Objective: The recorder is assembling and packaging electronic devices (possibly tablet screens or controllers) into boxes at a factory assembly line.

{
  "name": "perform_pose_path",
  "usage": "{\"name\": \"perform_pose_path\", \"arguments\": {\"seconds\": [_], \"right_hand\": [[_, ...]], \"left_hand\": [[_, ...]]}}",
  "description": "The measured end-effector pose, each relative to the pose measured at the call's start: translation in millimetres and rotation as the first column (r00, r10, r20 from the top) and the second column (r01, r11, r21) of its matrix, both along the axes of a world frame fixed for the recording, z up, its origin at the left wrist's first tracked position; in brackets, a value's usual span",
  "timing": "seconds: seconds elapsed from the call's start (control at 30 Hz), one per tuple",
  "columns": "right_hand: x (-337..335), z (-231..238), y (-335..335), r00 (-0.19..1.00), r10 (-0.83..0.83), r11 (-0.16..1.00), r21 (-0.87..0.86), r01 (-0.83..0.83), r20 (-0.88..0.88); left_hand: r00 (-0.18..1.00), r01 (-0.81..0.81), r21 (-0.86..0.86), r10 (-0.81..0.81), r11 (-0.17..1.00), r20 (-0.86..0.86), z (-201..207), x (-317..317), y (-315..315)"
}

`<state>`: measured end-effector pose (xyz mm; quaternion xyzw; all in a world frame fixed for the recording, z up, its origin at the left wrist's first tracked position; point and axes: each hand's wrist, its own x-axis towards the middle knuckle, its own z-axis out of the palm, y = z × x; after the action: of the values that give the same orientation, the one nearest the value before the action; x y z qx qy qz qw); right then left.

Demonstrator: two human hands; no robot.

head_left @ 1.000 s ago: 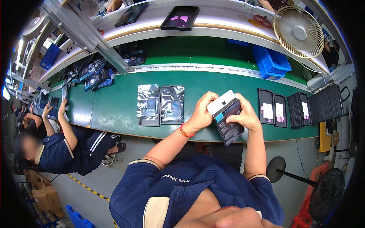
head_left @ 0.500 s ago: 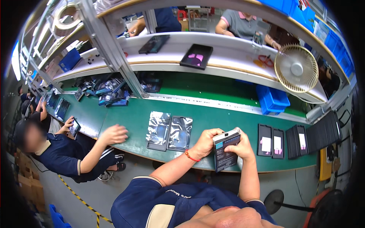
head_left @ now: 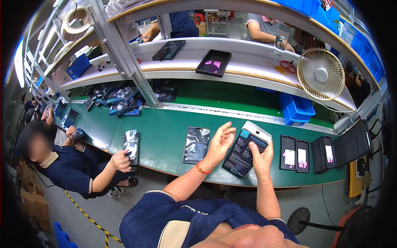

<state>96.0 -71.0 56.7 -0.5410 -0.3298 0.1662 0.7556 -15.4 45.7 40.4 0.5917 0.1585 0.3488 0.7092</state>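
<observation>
A dark, flat printed box (head_left: 240, 155) with a white top flap stands tilted in my right hand (head_left: 261, 159), the thumb across its front face. The flap has a small dark slot. Just left of the box, my left hand (head_left: 222, 142) is raised with its fingers apart and nothing in them. Left of that hand, a black tray (head_left: 186, 156) lies on the green table, a clear shiny bag over it. Two black trays (head_left: 288, 144) with white and pink pieces lie to the right of the box.
A row of stacked black trays (head_left: 351, 144) fills the table's right end. At left, a co-worker's hand (head_left: 120, 161) touches another bagged tray (head_left: 131, 146). A fan (head_left: 321, 74) and a blue bin (head_left: 295, 109) stand at the back right. Bagged items (head_left: 124, 99) lie heaped at the back left.
My left hand has let go of the box and moved up and left. The box has tilted in my right hand. The co-worker has moved one bagged tray to the left.
</observation>
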Motion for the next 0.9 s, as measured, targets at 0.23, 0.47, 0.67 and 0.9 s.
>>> {"name": "perform_pose_path", "arguments": {"seconds": [0.23,0.47,0.67,0.9], "right_hand": [[-20.4,-10.9,6.9,0.958,0.266,0.963,-0.008,-0.268,-0.109],[-22.5,7.7,-6.3,0.722,0.554,0.828,0.191,-0.527,-0.414],[-25.6,7.5,-5.6,0.977,0.149,0.988,-0.056,-0.142,0.156],[-4.1,10.8,-14.4,0.899,0.215,0.961,-0.245,-0.126,0.382]], "left_hand": [[0.981,0.033,0.665,0.104,0.746,-0.165,10.9,-9.8,-3.5],[0.969,0.059,0.679,0.120,0.732,-0.214,29.2,-14.1,-1.8],[0.961,0.052,0.736,0.167,0.675,-0.221,30.8,-12.5,-2.7],[0.958,-0.025,0.820,0.248,0.571,-0.143,25.0,-15.7,-3.0]]}}
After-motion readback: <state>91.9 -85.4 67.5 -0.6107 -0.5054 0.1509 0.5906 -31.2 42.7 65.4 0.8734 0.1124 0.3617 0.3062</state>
